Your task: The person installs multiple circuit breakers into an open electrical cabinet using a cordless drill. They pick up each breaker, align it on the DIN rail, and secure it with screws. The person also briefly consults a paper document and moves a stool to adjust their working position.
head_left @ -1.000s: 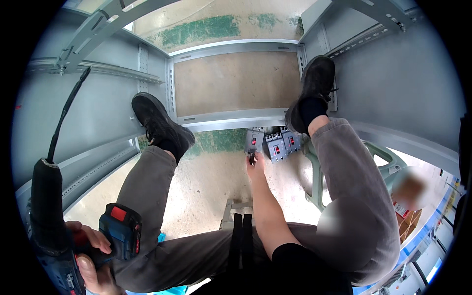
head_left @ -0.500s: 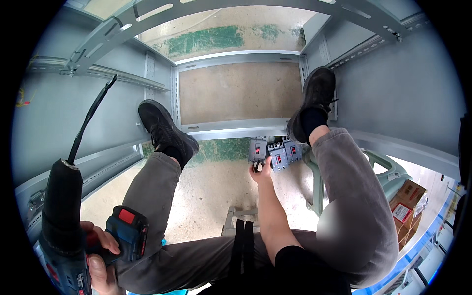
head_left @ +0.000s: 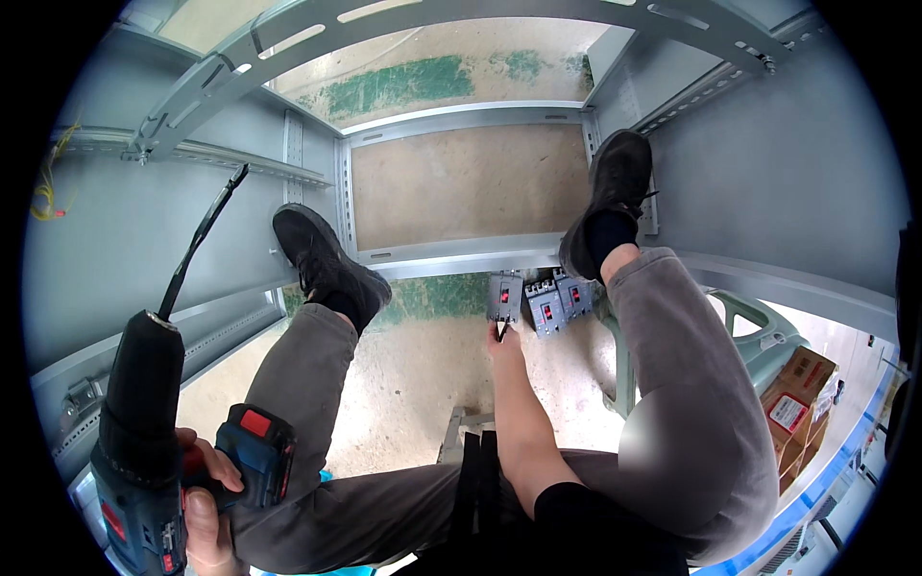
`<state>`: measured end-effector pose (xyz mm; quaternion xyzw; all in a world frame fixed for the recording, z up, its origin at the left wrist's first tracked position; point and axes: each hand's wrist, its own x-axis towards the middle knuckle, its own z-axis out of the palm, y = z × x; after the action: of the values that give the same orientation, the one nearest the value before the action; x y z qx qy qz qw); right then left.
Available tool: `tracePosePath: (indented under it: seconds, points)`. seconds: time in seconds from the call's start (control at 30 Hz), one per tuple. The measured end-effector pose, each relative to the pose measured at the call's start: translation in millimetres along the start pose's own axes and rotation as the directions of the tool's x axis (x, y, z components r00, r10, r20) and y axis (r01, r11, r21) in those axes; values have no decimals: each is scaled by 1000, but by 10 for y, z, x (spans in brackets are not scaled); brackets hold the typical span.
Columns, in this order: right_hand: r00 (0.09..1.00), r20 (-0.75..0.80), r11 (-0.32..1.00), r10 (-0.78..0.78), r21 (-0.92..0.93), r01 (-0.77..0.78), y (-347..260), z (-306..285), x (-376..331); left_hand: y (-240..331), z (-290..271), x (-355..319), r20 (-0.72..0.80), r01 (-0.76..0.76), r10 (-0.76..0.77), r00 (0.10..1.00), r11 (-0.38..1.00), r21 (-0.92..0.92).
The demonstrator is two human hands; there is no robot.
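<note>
My left hand (head_left: 211, 490) is wrapped round the grip of a dark blue and black cordless drill (head_left: 144, 432), at the lower left. A long dark bit (head_left: 202, 230) points up and away from its chuck. Low between my legs my right hand (head_left: 504, 343) is closed at the near end of a grey circuit breaker (head_left: 504, 296) with a red switch. A small black piece shows at its fingertips; I cannot make out what it is. Two more circuit breakers, one (head_left: 547, 309) and another (head_left: 575, 294) behind it, lie just to the right.
A grey metal cabinet frame (head_left: 461, 257) surrounds my feet, with a slotted rail (head_left: 384, 12) crossing at the top. At right stand a green plastic stool (head_left: 759, 331) and a brown cardboard box (head_left: 797, 384). Yellow wire (head_left: 46, 192) hangs at far left.
My right hand has drawn slightly back and left, its fingers leaving the gap between the breakers. The drill has shifted a little to the right and down in view.
</note>
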<state>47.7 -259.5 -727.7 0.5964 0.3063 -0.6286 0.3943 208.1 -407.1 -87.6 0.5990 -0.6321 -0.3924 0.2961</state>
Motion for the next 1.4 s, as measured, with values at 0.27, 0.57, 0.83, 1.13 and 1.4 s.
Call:
tracePosePath:
  seconds: [0.27,0.57,0.83,1.13,1.4]
  points:
    - [989,-67,990,131,63,-126,46,99,-387,36,-83,-81,38,45,-46,998,998,43]
    - [992,30,984,-124,-126,127,-33,2,-677,-96,-180,37,161,-64,49,986,994,91]
    - [978,138,983,-154,-77,166,128,47,-1556,-6,-281,3,354,-356,248,901,892,280]
    - [872,489,956,12,-263,134,379,391,-2913,15,-197,-9,119,-757,748,653,640,127]
    - [377,922,991,86,-120,66,271,2015,-4686,-41,-269,-168,19,-678,685,728,715,168]
